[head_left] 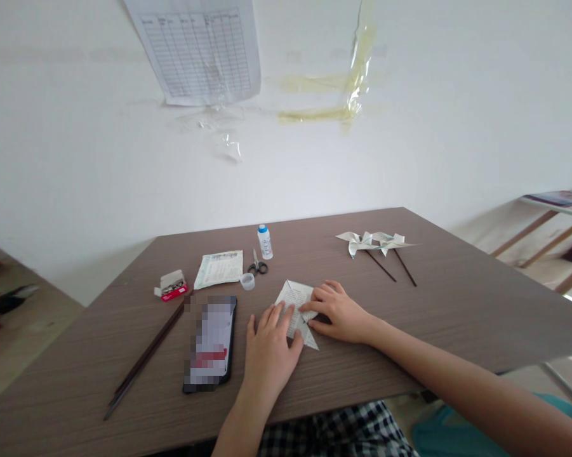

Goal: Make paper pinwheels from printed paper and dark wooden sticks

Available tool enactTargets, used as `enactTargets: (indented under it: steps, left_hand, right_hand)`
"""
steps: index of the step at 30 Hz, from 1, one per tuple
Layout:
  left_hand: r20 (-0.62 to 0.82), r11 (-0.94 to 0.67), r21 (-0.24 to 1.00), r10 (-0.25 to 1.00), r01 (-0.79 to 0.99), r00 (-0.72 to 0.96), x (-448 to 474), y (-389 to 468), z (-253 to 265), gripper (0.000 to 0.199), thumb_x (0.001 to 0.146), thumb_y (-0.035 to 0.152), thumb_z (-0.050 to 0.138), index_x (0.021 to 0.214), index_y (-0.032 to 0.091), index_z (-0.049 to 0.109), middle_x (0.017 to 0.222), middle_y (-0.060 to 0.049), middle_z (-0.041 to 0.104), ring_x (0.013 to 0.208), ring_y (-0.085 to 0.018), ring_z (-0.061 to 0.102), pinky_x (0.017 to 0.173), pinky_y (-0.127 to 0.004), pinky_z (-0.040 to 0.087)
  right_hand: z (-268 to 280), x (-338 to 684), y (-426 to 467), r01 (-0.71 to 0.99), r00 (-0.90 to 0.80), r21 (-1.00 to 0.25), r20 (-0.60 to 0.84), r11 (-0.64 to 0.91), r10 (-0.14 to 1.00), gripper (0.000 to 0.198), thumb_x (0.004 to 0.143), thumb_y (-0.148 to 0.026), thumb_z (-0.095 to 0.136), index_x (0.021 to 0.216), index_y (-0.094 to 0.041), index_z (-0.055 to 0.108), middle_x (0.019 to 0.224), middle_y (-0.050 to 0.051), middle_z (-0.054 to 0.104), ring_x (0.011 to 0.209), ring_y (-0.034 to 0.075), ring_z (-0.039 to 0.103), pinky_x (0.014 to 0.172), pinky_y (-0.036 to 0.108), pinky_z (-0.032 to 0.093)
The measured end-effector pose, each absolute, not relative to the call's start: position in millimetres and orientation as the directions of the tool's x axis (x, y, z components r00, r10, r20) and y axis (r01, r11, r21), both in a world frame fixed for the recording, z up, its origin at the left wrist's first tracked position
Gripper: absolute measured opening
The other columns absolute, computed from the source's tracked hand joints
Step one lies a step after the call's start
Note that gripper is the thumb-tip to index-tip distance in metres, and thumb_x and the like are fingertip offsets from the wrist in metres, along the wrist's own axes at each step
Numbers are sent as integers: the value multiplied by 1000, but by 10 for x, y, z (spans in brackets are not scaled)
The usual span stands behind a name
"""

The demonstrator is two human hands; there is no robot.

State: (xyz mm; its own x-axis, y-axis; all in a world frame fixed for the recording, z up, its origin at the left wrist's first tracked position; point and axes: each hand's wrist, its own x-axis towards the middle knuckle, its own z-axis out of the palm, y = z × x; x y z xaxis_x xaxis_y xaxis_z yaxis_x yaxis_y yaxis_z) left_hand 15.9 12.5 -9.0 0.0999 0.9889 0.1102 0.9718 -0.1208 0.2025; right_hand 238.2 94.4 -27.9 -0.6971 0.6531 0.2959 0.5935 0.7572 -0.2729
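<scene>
A square of printed paper (292, 296), with slits and loose pointed corners, lies on the table in front of me. My left hand (272, 348) rests with spread fingers on its left and lower part, pressing it down. At the right side of the paper, my right hand (340, 311) has thumb and forefinger around a corner that is bent inward. My fingers cover part of the sheet's middle. Two paper pinwheels (359, 244) on dark sticks lie farther off to the right.
Left of my hands is a phone (214, 343), with dark sticks (147, 355) beside it. Behind stand a small red box (174, 289), a stack of printed paper (221, 268), a clear cap (247, 282), scissors (257, 265) and a blue-capped glue bottle (265, 244). A wall borders the table's far edge.
</scene>
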Motion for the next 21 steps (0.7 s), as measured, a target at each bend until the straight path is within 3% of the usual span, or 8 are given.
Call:
enactTargets:
  steps: [11, 21]
  left_hand:
    - [133, -121, 199, 987, 972, 95, 145, 120, -123, 55, 111, 23, 68, 164, 33, 76, 175, -10, 70, 164, -39, 63, 141, -71, 45]
    - [111, -135, 195, 987, 972, 115, 147, 111, -89, 57, 111, 21, 62, 167, 28, 73, 177, -12, 68, 166, -38, 61, 142, -74, 42]
  right_hand:
    - [-269, 2387, 937, 597, -695, -271, 293, 755, 656, 32, 111, -32, 78, 142, -31, 88, 122, 11, 78, 120, 32, 71, 129, 68, 46]
    - [-235, 2383, 929, 595, -700, -285, 277, 752, 658, 32, 111, -32, 78, 141, -31, 88, 122, 10, 78, 121, 33, 72, 130, 69, 45]
